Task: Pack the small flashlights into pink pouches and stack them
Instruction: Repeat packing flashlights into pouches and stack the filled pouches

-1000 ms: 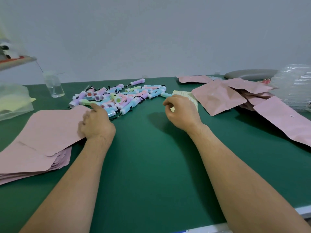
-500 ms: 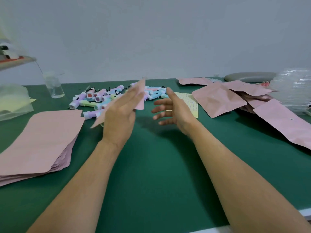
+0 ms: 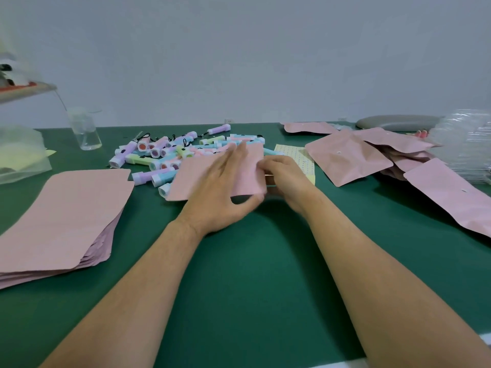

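Observation:
My left hand (image 3: 220, 203) holds a flat pink pouch (image 3: 196, 179) just above the green table (image 3: 252, 274), fingers lying on top and thumb underneath. My right hand (image 3: 287, 179) pinches the pouch's right edge. Behind the pouch lies a heap of several small pastel flashlights (image 3: 159, 155), partly hidden by it. A stack of empty pink pouches (image 3: 66, 216) sits at the left. Several other pink pouches (image 3: 345, 158) lie scattered at the right.
A yellow dotted sheet (image 3: 301, 158) lies just behind my right hand. A clear beaker (image 3: 85, 131) and a translucent bag (image 3: 18, 155) stand at the back left. Clear plastic packaging (image 3: 467, 144) and a grey oval object (image 3: 396, 122) sit at the back right.
My left hand lifted one pouch off the left stack and carried it to the middle. My right hand moved in and took the pouch's right edge.

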The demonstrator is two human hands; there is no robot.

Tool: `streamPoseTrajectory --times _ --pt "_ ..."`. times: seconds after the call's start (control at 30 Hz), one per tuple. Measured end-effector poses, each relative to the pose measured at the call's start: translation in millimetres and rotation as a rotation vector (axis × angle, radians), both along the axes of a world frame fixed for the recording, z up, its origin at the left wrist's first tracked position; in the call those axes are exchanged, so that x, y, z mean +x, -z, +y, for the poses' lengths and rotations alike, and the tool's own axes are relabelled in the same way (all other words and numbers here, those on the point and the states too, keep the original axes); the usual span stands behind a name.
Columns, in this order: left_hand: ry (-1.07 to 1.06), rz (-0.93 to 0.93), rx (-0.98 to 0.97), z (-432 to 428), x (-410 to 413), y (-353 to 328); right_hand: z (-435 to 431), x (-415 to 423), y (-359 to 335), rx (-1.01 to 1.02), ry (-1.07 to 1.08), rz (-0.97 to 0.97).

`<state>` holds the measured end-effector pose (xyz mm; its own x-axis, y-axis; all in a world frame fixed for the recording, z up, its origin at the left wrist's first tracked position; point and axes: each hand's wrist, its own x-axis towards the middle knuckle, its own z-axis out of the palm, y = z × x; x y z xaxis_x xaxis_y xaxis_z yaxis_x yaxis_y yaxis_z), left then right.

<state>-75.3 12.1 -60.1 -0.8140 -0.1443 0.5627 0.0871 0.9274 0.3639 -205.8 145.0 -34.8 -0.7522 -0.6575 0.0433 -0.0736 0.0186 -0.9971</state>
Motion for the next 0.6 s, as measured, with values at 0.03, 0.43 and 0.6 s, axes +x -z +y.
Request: streamPoseTrajectory --times 0.03,0.43,0.6 --pt "-0.059 -0.014 -0.019 0.2 -1.3 1.7 -1.5 -0.6 -0.6 -0.008 0.074 -0.011" --pt "0.16 -0.145 1.06 -22.8 5.0 -12.1 14.8 -5.4 -12.6 -0.574 0.221 -0.461" --pt "0.269 -0.164 1.127 -29.0 9.8 -12.4 16.7 -11.1 -13.7 -0.676 0.255 -0.464"
